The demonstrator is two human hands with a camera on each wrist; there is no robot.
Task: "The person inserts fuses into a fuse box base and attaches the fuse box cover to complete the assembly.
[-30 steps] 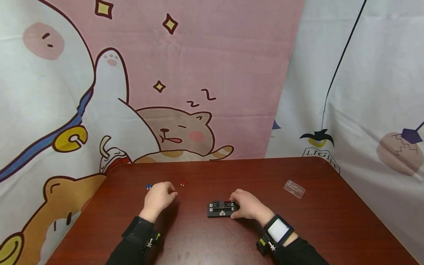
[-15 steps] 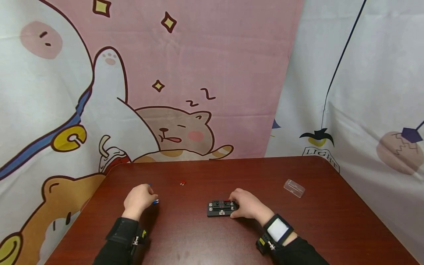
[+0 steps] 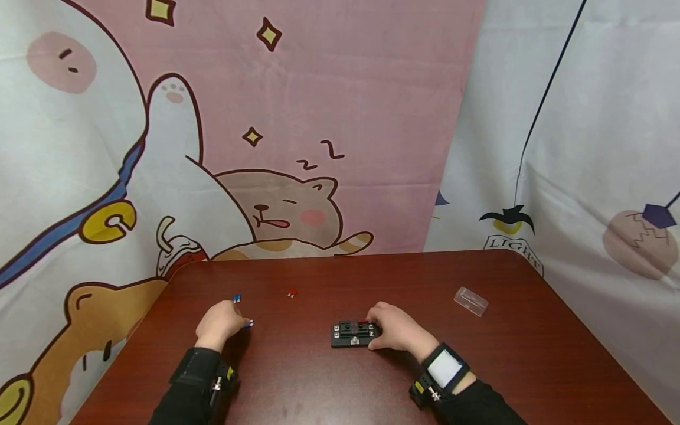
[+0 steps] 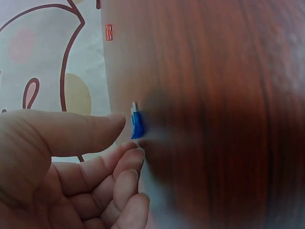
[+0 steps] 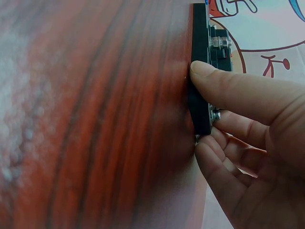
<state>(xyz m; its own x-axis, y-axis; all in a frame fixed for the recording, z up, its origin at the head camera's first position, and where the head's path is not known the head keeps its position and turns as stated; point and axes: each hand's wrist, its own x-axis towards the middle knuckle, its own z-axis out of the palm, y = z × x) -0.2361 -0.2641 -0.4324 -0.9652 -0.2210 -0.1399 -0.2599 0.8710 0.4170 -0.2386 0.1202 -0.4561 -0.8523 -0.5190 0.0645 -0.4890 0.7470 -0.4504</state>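
My left hand (image 3: 219,323) is low over the left of the table, thumb and fingertips beside a blue blade fuse (image 4: 137,126) with silver prongs. A narrow gap shows between the thumb tip and this fuse in the left wrist view. Another blue blade fuse (image 3: 236,298) lies just beyond the hand. My right hand (image 3: 398,330) grips the right end of a black fuse block (image 3: 352,334), thumb along its near side, fingers behind. Metal bolts (image 5: 220,43) stand on the block. Something red (image 3: 363,321) shows at its top, beside the fingers.
A red blade fuse (image 3: 292,293) lies farther back, between the hands. To the right is a clear plastic cover (image 3: 471,301). Everything rests on a brown wooden table (image 3: 297,378), with a printed cloth (image 3: 372,118) hanging behind its far edge.
My left hand has moved left and slightly nearer, uncovering a blue fuse by its fingertips, then shifted only a little. The right hand keeps its grip on the fuse block.
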